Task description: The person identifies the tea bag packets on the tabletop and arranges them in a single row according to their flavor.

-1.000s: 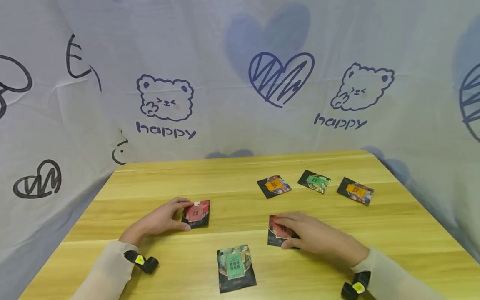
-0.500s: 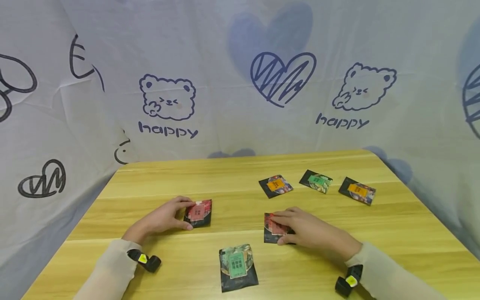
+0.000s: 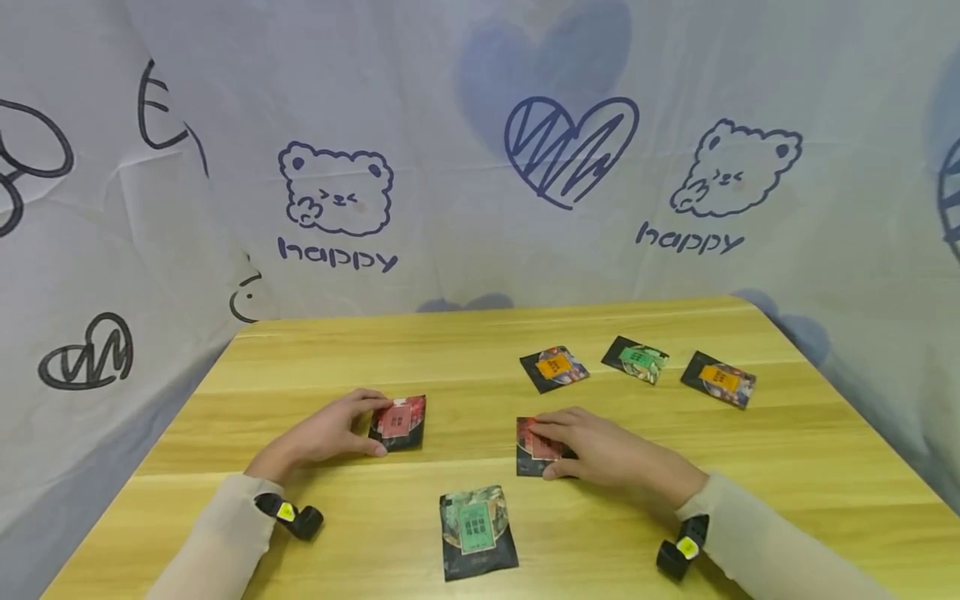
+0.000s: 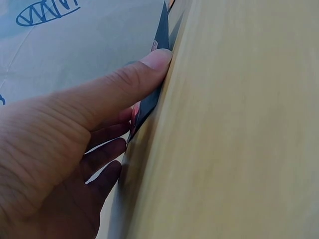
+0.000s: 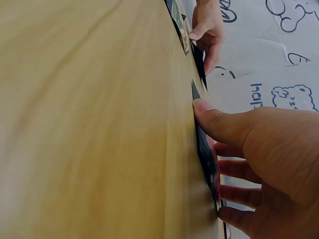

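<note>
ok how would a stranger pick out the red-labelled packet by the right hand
On the yellow wood-grain table, find the bare right hand. Its fingers touch a flat, squarish, red-labelled black packet. The only other red-labelled packet is at the left hand; the rest are green- or orange-labelled.

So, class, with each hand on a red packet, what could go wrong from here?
The right hand partly covers its red packet, so the label could be misread. The nearest green packet lies between the sleeves and might get nudged. The thin red packet at the left hand could slip.
</note>
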`<state>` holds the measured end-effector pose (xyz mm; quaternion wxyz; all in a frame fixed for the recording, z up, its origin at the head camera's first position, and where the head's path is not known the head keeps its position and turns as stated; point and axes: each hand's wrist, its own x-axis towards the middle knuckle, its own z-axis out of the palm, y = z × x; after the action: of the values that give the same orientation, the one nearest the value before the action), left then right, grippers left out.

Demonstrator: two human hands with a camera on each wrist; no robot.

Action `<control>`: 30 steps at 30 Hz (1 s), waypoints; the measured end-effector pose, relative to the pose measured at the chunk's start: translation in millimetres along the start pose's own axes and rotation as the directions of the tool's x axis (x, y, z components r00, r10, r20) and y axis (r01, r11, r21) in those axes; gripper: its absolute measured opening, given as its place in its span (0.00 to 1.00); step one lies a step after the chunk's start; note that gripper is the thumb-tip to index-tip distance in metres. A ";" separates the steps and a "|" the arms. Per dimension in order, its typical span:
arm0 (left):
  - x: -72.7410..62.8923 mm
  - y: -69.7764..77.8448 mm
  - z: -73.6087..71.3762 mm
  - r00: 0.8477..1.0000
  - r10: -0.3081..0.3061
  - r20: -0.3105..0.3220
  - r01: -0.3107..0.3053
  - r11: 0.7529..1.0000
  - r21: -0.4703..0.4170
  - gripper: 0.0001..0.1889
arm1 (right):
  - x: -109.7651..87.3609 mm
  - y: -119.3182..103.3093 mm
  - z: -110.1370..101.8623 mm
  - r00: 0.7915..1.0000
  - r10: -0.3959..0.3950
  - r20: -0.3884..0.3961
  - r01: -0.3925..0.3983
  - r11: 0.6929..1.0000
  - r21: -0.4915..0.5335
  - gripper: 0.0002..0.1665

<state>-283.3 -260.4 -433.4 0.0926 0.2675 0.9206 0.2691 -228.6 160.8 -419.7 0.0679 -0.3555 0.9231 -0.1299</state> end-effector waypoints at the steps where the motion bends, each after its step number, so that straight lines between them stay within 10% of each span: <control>1: 0.4 0.4 -0.7 1.000 0.003 -0.001 -0.003 1.000 -0.003 0.42 | 1.8 -0.1 0.3 1.000 0.005 -0.002 -0.005 1.000 0.000 0.40; 30: 1.3 1.6 0.5 1.000 -0.008 0.005 0.008 1.000 -0.022 0.42 | 50.0 -7.9 7.4 1.000 0.008 -0.017 -0.007 0.999 0.045 0.41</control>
<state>-283.4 -258.3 -433.0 0.0990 0.2635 0.9184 0.2782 -258.8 120.0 -426.1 0.0686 -0.3493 0.9218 -0.1534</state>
